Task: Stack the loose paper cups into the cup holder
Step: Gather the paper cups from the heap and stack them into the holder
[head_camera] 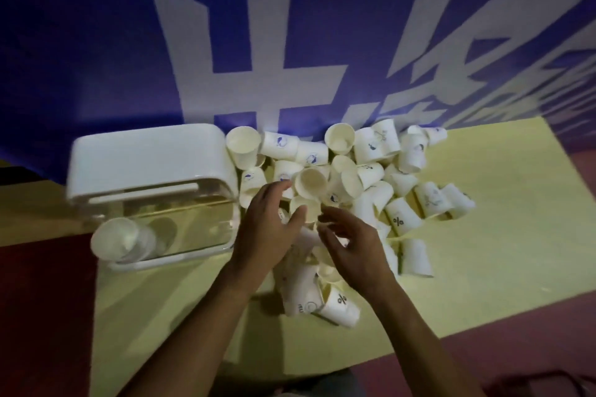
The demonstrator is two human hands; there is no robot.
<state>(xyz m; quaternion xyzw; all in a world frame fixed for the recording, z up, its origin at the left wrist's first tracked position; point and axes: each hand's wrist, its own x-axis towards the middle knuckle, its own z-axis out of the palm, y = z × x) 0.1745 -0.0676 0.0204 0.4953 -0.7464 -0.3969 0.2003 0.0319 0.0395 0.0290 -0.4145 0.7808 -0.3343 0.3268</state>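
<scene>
Reaching up from the bottom edge of the frame, my two bare forearms converge on the middle of the picture. Nearest me, just above the forearms, two cups lie on their sides on the pale yellow table [483,235]: one marked with a percent sign [340,301] and a plainer one [301,290] touching it on its left.

Above them my left hand [267,229] sits at centre with its fingers spread and loose, and nothing is clamped in it. My right hand [350,246] is just beside it, fingers curled and slightly parted; I cannot tell whether it grips a cup, since its fingers cover what lies beneath. Both hands rest over the near end of the pile of loose paper cups [354,177].

At lower left stands the cup holder [151,167], a white case with a clear front. A short stack of cups [119,240] pokes out of its near left corner, mouth towards me.

Beyond my fingertips the pile spreads across the centre and right of the frame, cups lying tumbled every way, some mouth up, some on their sides, many touching. One open cup [311,184] faces me just past my left fingertips.

Farthest back, a blue banner [96,42] with large white characters fills the whole upper half.
</scene>
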